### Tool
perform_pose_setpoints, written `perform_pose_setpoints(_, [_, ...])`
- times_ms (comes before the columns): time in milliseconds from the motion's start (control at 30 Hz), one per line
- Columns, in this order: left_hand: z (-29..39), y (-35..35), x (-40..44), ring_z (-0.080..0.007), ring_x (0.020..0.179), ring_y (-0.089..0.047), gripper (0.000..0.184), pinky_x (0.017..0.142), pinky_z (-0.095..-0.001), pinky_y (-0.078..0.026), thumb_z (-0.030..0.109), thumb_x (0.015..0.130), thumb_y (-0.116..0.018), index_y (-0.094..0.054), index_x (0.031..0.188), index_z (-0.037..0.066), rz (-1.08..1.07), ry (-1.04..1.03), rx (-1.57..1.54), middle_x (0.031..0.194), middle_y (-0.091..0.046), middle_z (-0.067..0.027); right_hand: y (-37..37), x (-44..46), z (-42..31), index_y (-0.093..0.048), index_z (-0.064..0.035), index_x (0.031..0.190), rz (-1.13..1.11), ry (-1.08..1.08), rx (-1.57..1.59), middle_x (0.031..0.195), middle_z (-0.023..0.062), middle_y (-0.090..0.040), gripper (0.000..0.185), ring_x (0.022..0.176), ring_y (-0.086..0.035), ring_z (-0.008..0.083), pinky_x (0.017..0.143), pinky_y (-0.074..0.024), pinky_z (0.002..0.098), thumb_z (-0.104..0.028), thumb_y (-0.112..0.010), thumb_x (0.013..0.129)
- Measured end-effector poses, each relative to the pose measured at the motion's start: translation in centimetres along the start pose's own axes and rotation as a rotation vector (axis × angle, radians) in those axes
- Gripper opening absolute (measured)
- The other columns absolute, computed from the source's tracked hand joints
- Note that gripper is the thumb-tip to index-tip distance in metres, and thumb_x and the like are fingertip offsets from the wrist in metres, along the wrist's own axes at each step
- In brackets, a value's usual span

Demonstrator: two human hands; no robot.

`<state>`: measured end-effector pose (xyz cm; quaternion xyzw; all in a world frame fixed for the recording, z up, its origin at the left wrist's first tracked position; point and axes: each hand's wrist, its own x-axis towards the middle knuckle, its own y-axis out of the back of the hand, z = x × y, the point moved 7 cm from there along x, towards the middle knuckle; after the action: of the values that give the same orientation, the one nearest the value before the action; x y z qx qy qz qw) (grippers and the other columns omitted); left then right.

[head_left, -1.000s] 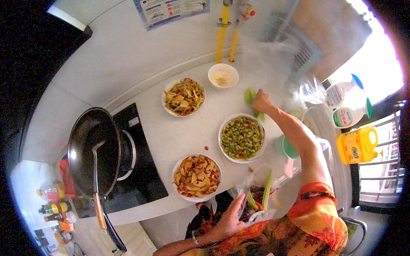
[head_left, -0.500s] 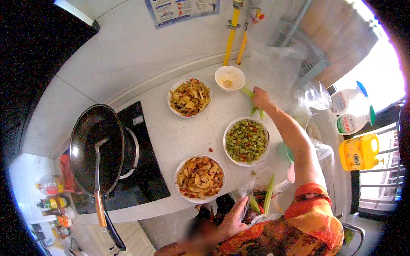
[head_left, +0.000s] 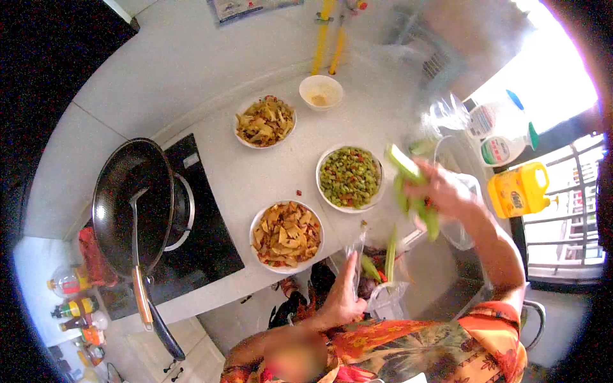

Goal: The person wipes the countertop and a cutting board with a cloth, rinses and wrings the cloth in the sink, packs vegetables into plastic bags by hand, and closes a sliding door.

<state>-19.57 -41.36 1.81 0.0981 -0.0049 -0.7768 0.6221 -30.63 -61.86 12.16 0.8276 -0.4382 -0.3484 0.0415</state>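
Observation:
My right hand (head_left: 447,191) is closed around a bunch of green vegetable stalks (head_left: 402,163), blurred by motion, to the right of the plate of diced green vegetables (head_left: 349,179). Near the counter's front edge, my left hand (head_left: 345,297) grips the edge of a clear plastic bag (head_left: 355,246). Inside or beside the bag show a long green stalk (head_left: 391,255) and something red; the bag's outline is hard to make out. A plate of sliced stir-fry (head_left: 287,235) stands left of my left hand.
A wok (head_left: 121,210) with a spatula in it stands at the left beside the cooktop (head_left: 204,255). A plate of yellowish food (head_left: 265,122) and a white bowl (head_left: 321,93) are at the back. Bottles and a yellow jug (head_left: 520,190) line the window side; a sink (head_left: 447,274) lies front right.
My right hand has lifted the green stalks off the counter beside the white bowl and drawn them back toward my body. My left hand keeps hold of the bag. The view has shifted slightly.

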Motion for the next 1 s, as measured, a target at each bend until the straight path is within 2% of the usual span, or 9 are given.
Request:
perform_pose_setpoints(67, [0.2, -0.3, -0.2, -0.0353, 0.131, -0.016, 0.087, 0.108, -0.0355, -0.014, 0.002, 0.063, -0.055, -0.006, 0.135, -0.007, -0.012, 0.010, 0.012, 0.139, -0.016, -0.0268, -4.3, -3.7, 4.7, -0.051, -0.0080, 0.106, -0.139, -0.101, 0.150, 0.087, 0.0005, -0.054, 0.037, 0.074, -0.052, 0.0103, 0.064, -0.0451, 0.0261, -0.005, -0.065, 0.072])
perform_pose_setpoints(167, [0.6, -0.7, -0.9, -0.0354, 0.132, -0.013, 0.090, 0.108, -0.0360, -0.013, 0.001, 0.063, -0.057, -0.004, 0.135, -0.007, -0.023, 0.024, -0.005, 0.140, -0.013, -0.0267, -11.1, -7.8, 10.1, -0.048, -0.0060, 0.112, -0.333, -0.349, 0.662, 0.082, 0.0055, -0.057, 0.035, 0.062, -0.056, 0.0136, 0.048, -0.0480, 0.0260, -0.007, -0.058, 0.079])
perform_pose_setpoints(467, [0.6, -2.6, -3.0, -0.0371, 0.131, -0.013, 0.093, 0.108, -0.0391, -0.011, -0.001, 0.060, -0.056, -0.003, 0.136, -0.004, -0.028, -0.189, 0.093, 0.139, -0.013, -0.0258, -14.6, -8.8, 16.9, -0.052, -0.0018, 0.097, -0.397, -0.490, 0.380, 0.074, 0.0046, -0.057, 0.021, 0.052, -0.054, 0.0140, 0.044, -0.0471, 0.0273, -0.009, -0.058, 0.078])
perform_pose_setpoints(600, [0.5, -3.0, -3.5, -0.0380, 0.131, -0.014, 0.093, 0.107, -0.0406, -0.012, 0.001, 0.061, -0.059, -0.004, 0.136, -0.004, -0.026, -0.232, 0.175, 0.139, -0.015, -0.0259, -15.1, -7.5, 15.1, -0.036, -0.0007, 0.124, -0.182, -0.370, 0.474, 0.105, 0.0104, -0.053, 0.051, 0.091, -0.056, 0.0180, 0.069, -0.0521, 0.0306, -0.019, -0.058, 0.082])
perform_pose_setpoints(733, [-0.6, -3.1, -3.7, -0.0346, 0.132, -0.012, 0.100, 0.108, -0.0385, -0.012, 0.010, 0.062, -0.069, -0.004, 0.136, -0.004, -0.043, -0.223, 0.275, 0.141, -0.011, -0.0250, -14.5, -9.0, 14.1, -0.032, -0.0006, 0.127, -0.110, -0.415, 0.433, 0.109, 0.0120, -0.051, 0.057, 0.097, -0.055, 0.0197, 0.075, -0.0511, 0.0341, -0.023, -0.059, 0.081])
perform_pose_setpoints(833, [-0.8, -2.7, -3.7, -0.0343, 0.132, -0.013, 0.102, 0.107, -0.0383, -0.015, 0.009, 0.060, -0.072, -0.005, 0.136, -0.004, -0.022, -0.219, 0.180, 0.141, -0.013, -0.0248, -14.1, -9.8, 12.8, -0.027, -0.0003, 0.129, -0.161, -0.250, 0.219, 0.111, 0.0144, -0.050, 0.062, 0.100, -0.054, 0.0189, 0.075, -0.0507, 0.0348, -0.022, -0.059, 0.080])
perform_pose_setpoints(900, [-1.7, -2.7, -3.5, -0.0338, 0.132, -0.013, 0.104, 0.107, -0.0381, -0.015, 0.009, 0.059, -0.074, -0.006, 0.136, -0.005, -0.021, -0.215, 0.163, 0.141, -0.013, -0.0248, -13.8, -9.8, 12.9, -0.023, 0.0001, 0.131, -0.014, 0.200, -0.449, 0.112, 0.0195, -0.051, 0.063, 0.097, -0.057, 0.0220, 0.071, -0.0518, 0.0336, -0.016, -0.056, 0.079])
perform_pose_setpoints(933, [-1.7, -2.6, -3.4, -0.0334, 0.132, -0.012, 0.105, 0.107, -0.0378, -0.016, 0.008, 0.058, -0.075, -0.006, 0.136, -0.005, -0.019, -0.208, 0.142, 0.141, -0.013, -0.0247, -12.7, -10.5, 11.2, -0.035, 0.0012, 0.127, 0.012, 0.178, -0.335, 0.106, 0.0254, -0.055, 0.063, 0.094, -0.058, 0.0325, 0.073, -0.0497, 0.0391, -0.011, -0.059, 0.070])
perform_pose_setpoints(1000, [-0.8, -2.3, -3.5, -0.0349, 0.132, -0.013, 0.097, 0.107, -0.0372, -0.015, 0.005, 0.059, -0.066, -0.007, 0.136, -0.006, -0.025, -0.190, 0.163, 0.140, -0.014, -0.0255, -10.2, -11.0, 8.9, -0.040, 0.0010, 0.123, 0.020, 0.028, -0.185, 0.106, 0.0249, -0.055, 0.057, 0.095, -0.058, 0.0335, 0.076, -0.0485, 0.0397, -0.009, -0.059, 0.070])
